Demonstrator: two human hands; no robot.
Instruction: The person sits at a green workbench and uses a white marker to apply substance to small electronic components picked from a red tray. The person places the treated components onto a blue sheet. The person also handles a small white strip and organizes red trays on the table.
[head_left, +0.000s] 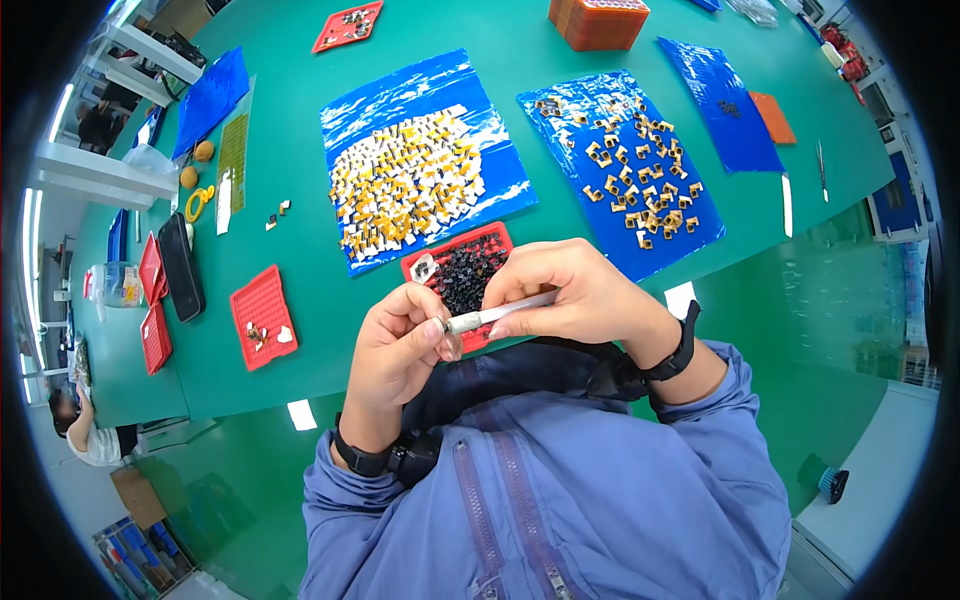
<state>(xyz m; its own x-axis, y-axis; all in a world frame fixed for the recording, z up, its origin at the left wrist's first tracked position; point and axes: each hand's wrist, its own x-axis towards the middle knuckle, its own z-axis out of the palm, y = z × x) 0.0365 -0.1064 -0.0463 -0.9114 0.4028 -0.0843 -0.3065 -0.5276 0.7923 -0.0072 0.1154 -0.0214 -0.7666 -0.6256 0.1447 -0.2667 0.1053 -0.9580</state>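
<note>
My right hand (570,295) grips a white pen-shaped tool (518,306) with a duller, greyish tip. That tip points left and meets the fingertips of my left hand (395,345). The left thumb and fingers are pinched around something small at the tip, mostly hidden by the fingers. Just beyond both hands lies a red tray (503,238) with a heap of small black parts (468,275). A small whitish piece (424,268) sits at the tray's left side. My hands cover part of the tray's near edge.
Blue sheets bear many white-and-amber pieces (410,180) and bent gold-coloured parts (650,185). Left of me are another red tray (262,310), a black case (180,265) and yellow scissors (198,203). Tweezers (822,170) lie far right; orange stacked trays (597,25) stand at the back.
</note>
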